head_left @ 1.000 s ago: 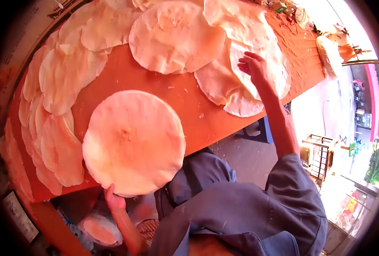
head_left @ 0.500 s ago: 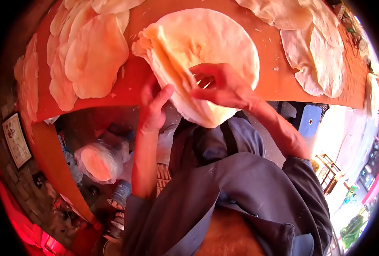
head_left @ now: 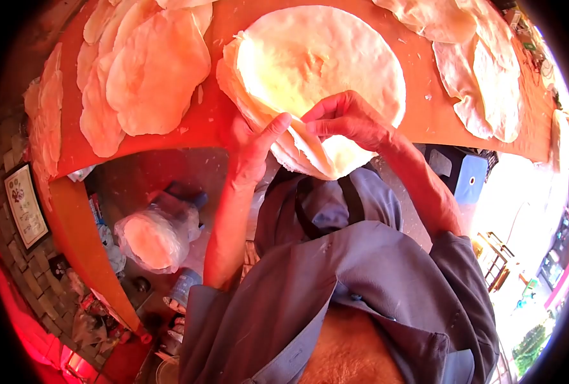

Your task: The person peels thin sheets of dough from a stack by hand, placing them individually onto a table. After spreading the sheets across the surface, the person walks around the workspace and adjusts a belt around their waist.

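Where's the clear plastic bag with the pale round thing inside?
Head view, left of centre: the bag sits below the orange tabletop, between the table leg and the left forearm.

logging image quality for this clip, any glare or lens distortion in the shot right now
Head view: glare whites out the street side at right, a red cast covers the tabletop, wide-angle curvature bends its front edge, black vignette darkens the corners

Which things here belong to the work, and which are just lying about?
In the work:
left hand and right hand
round sheets they hold
probably the other sheets and table

Apparently just lying about:
framed picture
blue box
rack
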Action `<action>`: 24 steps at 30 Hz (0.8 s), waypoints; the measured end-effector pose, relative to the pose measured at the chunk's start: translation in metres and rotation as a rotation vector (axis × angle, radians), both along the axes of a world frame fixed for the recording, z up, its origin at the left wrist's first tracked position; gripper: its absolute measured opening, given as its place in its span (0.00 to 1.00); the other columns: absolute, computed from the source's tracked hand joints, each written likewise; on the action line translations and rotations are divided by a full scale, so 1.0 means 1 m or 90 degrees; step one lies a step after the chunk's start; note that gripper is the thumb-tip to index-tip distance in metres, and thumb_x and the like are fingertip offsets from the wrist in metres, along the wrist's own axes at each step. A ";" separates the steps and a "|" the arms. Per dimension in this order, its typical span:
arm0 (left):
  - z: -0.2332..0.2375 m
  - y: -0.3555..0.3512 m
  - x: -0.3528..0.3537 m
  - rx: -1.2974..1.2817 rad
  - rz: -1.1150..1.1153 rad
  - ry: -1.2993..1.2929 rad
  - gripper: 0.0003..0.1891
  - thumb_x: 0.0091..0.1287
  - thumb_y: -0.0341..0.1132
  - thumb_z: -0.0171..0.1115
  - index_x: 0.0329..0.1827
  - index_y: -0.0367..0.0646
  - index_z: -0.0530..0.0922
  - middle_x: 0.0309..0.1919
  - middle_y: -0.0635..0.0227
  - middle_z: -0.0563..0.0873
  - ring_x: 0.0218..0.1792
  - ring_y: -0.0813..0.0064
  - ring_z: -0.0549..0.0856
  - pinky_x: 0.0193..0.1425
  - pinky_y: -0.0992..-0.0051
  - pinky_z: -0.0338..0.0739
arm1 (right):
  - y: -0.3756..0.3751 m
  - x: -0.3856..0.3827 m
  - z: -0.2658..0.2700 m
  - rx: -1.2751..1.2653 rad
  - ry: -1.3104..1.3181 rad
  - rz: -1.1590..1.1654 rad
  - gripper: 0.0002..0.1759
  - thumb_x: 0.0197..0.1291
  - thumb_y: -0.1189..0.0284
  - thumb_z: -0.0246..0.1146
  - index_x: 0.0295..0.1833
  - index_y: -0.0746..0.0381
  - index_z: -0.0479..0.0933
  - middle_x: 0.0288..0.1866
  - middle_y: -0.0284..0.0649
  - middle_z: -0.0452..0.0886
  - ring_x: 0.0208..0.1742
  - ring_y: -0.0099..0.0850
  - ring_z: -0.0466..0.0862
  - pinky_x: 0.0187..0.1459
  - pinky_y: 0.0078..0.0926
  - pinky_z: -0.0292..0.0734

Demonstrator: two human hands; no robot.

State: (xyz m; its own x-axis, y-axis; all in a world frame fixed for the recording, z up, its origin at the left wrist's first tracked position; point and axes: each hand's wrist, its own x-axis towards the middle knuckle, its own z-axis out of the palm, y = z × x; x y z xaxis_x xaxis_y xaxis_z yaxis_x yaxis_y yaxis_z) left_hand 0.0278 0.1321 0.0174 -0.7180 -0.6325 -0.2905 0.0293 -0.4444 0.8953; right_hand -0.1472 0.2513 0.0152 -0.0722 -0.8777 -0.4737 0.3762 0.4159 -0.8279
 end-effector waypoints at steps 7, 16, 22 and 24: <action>-0.014 -0.002 0.012 0.023 0.003 -0.048 0.19 0.59 0.24 0.63 0.55 0.34 0.77 0.46 0.65 0.84 0.46 0.75 0.83 0.53 0.74 0.77 | -0.002 0.030 0.002 -0.074 0.422 -0.027 0.11 0.60 0.78 0.63 0.47 0.68 0.83 0.27 0.37 0.83 0.31 0.21 0.81 0.34 0.23 0.77; -0.057 -0.005 0.049 0.154 0.152 -0.049 0.26 0.52 0.20 0.55 0.58 0.32 0.75 0.50 0.64 0.83 0.50 0.70 0.83 0.56 0.73 0.77 | 0.022 -0.062 0.024 0.021 0.189 -0.297 0.13 0.65 0.69 0.62 0.38 0.70 0.82 0.26 0.39 0.83 0.27 0.23 0.82 0.29 0.22 0.76; -0.085 -0.012 0.066 0.189 0.148 -0.067 0.31 0.52 0.19 0.53 0.65 0.34 0.70 0.55 0.64 0.81 0.55 0.69 0.81 0.61 0.70 0.76 | 0.063 -0.171 0.087 -0.121 0.159 -0.492 0.16 0.62 0.69 0.64 0.52 0.67 0.80 0.42 0.37 0.85 0.43 0.27 0.84 0.47 0.26 0.81; -0.102 -0.018 0.071 0.176 0.147 -0.074 0.33 0.52 0.19 0.52 0.67 0.34 0.68 0.58 0.62 0.79 0.58 0.67 0.80 0.64 0.69 0.75 | 0.049 -0.195 0.138 -0.221 0.067 -0.458 0.17 0.63 0.70 0.61 0.56 0.65 0.77 0.46 0.40 0.85 0.44 0.33 0.85 0.48 0.32 0.82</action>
State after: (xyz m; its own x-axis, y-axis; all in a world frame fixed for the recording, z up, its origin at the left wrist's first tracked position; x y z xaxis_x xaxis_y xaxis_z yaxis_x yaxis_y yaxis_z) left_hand 0.0992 0.1138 -0.0846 -0.5178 -0.6603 -0.5440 0.0628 -0.6635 0.7455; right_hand -0.3425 0.2999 0.1530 -0.7052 -0.6946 -0.1420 0.3666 -0.1858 -0.9116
